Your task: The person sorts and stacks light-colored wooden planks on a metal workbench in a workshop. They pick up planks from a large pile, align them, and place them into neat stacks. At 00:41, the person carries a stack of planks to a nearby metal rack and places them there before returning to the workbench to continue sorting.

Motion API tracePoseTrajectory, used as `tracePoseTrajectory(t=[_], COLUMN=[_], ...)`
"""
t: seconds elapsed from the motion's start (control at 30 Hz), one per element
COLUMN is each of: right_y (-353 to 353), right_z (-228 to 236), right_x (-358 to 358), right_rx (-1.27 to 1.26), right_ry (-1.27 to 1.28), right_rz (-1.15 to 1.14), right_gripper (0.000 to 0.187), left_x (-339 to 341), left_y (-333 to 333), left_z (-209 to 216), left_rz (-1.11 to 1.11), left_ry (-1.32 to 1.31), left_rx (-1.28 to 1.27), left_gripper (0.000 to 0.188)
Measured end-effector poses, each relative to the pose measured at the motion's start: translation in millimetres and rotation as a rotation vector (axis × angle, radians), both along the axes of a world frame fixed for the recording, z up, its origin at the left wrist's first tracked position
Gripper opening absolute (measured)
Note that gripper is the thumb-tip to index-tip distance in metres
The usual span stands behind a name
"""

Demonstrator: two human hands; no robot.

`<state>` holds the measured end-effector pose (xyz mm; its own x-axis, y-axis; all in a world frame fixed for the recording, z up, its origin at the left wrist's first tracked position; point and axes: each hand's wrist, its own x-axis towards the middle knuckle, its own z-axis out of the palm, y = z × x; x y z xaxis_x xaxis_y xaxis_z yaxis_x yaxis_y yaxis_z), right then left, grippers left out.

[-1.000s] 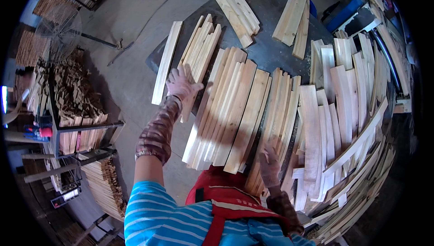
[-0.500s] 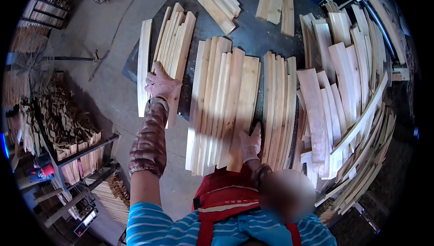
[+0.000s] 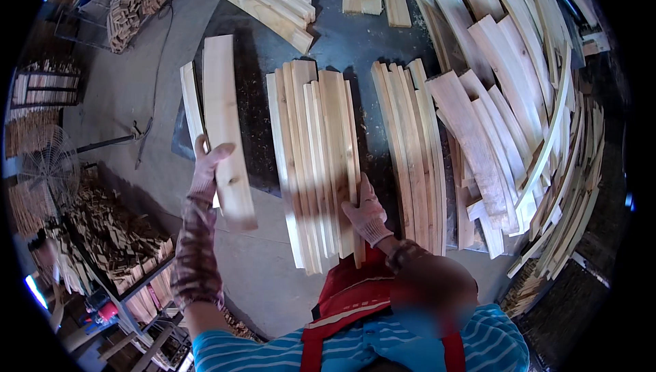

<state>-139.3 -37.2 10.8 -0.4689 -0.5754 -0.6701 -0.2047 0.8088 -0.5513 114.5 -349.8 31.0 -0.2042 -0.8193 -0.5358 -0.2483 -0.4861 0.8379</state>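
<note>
My left hand (image 3: 210, 167), in a pale pinkish glove, is closed round the left edge of a wide, pale wooden board (image 3: 222, 99). A narrower wooden strip (image 3: 192, 102) lies just left of that board. In the middle lies a row of long wooden strips (image 3: 311, 160) set side by side, with uneven ends. My right hand (image 3: 367, 213), gloved too, is at the lower right side of this row. Its thumb reaches over the outermost strip (image 3: 354, 146) and the fingers lie along the outer side, gripping it. The fingertips are partly hidden.
Another row of strips (image 3: 410, 153) lies right of my right hand. Beyond it is a large heap of boards (image 3: 478, 146). Boards (image 3: 263, 3) lie at the far side of the dark table (image 3: 342, 37). A fan (image 3: 48, 160) and stacked wood (image 3: 116, 228) stand at left.
The view has shifted. My left hand, earlier on a cluster of narrow strips, now holds a wide board face up at the left. My right hand has moved against the middle row's right edge.
</note>
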Motion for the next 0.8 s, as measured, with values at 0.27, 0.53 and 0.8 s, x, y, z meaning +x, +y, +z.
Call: tracePoseTrajectory(t=[0.27,0.53,0.8], right_y=[-41,-147,-4], right_z=[-39,-29,13], right_x=[61,85,-57], right_rx=[-0.178,-0.279,-0.712], right_ry=[0.063,0.032,0.051], right_rz=[-0.016,0.346,0.051], right_gripper=[0.097,0.1,0.032], left_x=[63,53,-106], left_y=[58,143,207], left_z=[55,95,90], left_rz=[-0.126,0.078,-0.055], left_ry=[0.658,0.283,0.338], left_rx=[0.448,-0.056,0.15], left_gripper=[0.067,0.085,0.097])
